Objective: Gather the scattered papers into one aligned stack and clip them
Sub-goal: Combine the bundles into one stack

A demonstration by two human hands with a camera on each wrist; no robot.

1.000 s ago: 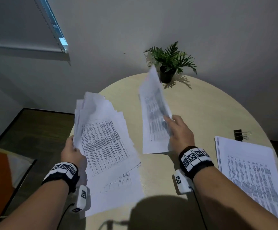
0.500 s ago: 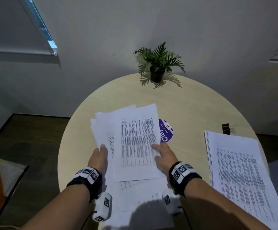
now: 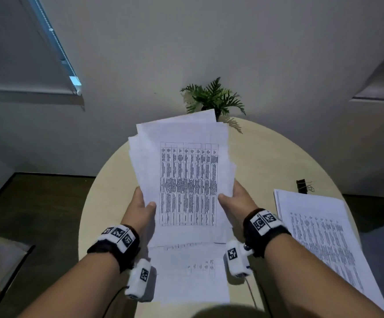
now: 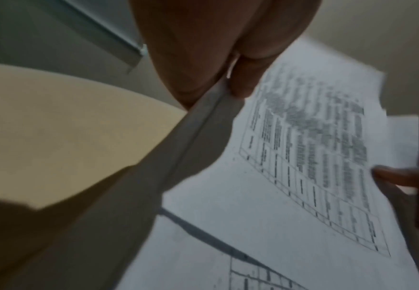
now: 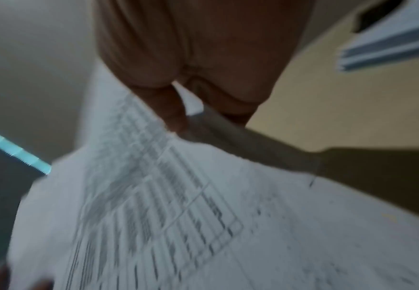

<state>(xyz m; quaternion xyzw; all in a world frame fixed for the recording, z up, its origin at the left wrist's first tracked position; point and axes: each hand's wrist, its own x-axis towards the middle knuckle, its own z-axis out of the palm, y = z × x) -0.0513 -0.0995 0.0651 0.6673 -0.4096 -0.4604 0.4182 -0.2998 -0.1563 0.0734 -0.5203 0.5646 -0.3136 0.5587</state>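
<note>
Both hands hold up a loose, uneven bundle of printed sheets (image 3: 186, 175) above the round table (image 3: 266, 161). My left hand (image 3: 144, 205) grips its left edge with the thumb on the front. My right hand (image 3: 234, 198) grips the right edge the same way. The left wrist view shows my thumb pinching the paper bundle (image 4: 290, 157) at its edge; the right wrist view, blurred, shows my thumb on the sheets (image 5: 154, 196). More sheets (image 3: 193, 271) lie flat under the bundle near me. A black binder clip (image 3: 302, 186) sits on the table to the right.
A second thick stack of printed paper (image 3: 323, 237) lies at the table's right side, just in front of the clip. A small potted fern (image 3: 214, 99) stands at the far edge, partly behind the lifted sheets. Dark floor lies left of the table.
A second ago each hand held separate sheets; these were laid together on the table, and now both hands have lifted the joined bundle upright by its sides.
</note>
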